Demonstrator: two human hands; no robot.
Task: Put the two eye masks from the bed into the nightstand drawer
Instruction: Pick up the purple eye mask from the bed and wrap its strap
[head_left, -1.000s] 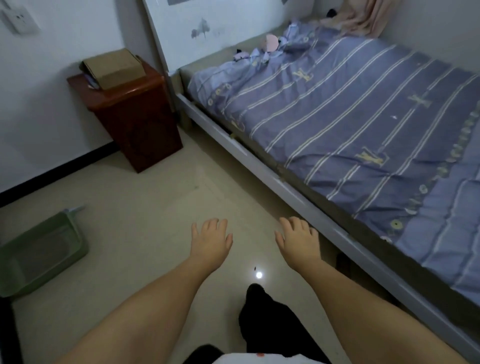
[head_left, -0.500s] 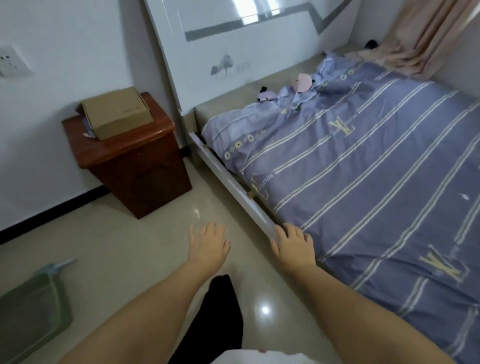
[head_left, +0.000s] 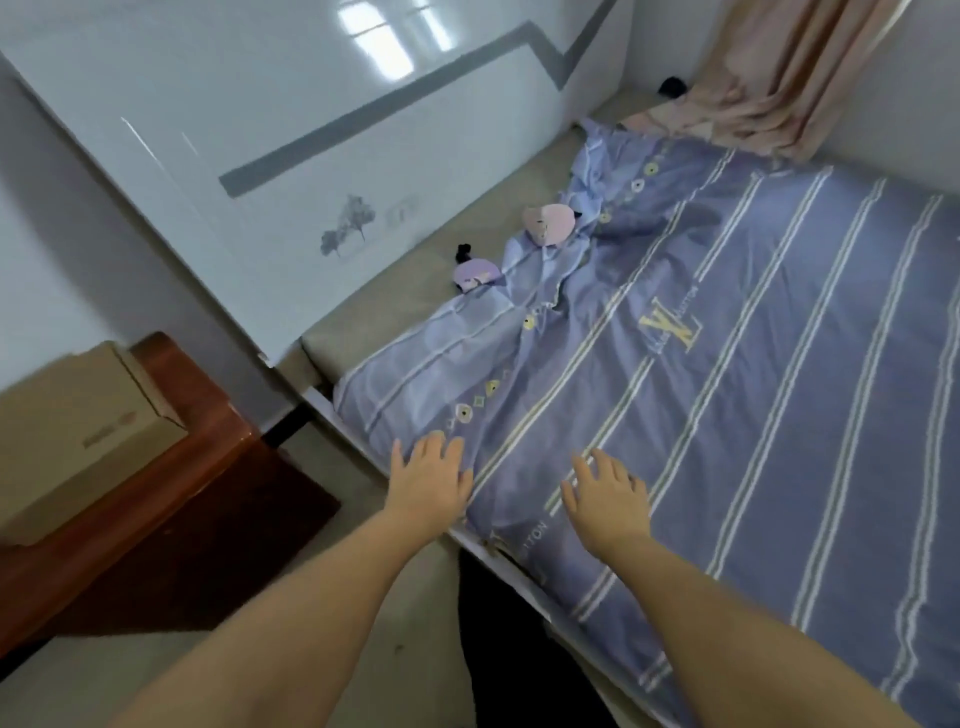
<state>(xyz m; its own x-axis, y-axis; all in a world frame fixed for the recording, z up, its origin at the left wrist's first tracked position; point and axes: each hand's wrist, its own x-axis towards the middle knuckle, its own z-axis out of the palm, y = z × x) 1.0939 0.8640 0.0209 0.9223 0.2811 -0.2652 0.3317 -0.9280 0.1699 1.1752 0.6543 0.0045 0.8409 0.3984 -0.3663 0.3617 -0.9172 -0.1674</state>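
Note:
Two eye masks lie near the head of the bed (head_left: 779, 415): a pink eye mask (head_left: 549, 222) on the rumpled edge of the striped purple quilt, and a lilac eye mask (head_left: 474, 274) with a black strap to its left, partly on the bare mattress. My left hand (head_left: 430, 478) hovers open over the bed's near edge. Over the quilt to its right, my right hand (head_left: 605, 496) is open too. Both hands are empty and well short of the masks. The reddish-brown nightstand (head_left: 171, 519) stands at the left; its drawer front is not visible from here.
A cardboard box (head_left: 78, 431) sits on top of the nightstand. A white headboard (head_left: 260, 156) leans behind the mattress. A pink curtain (head_left: 779, 78) hangs at the far corner. Pale floor lies between the nightstand and the bed frame.
The view has moved forward and up toward the head of the bed. Both open hands have come from above the floor to above the quilt edge.

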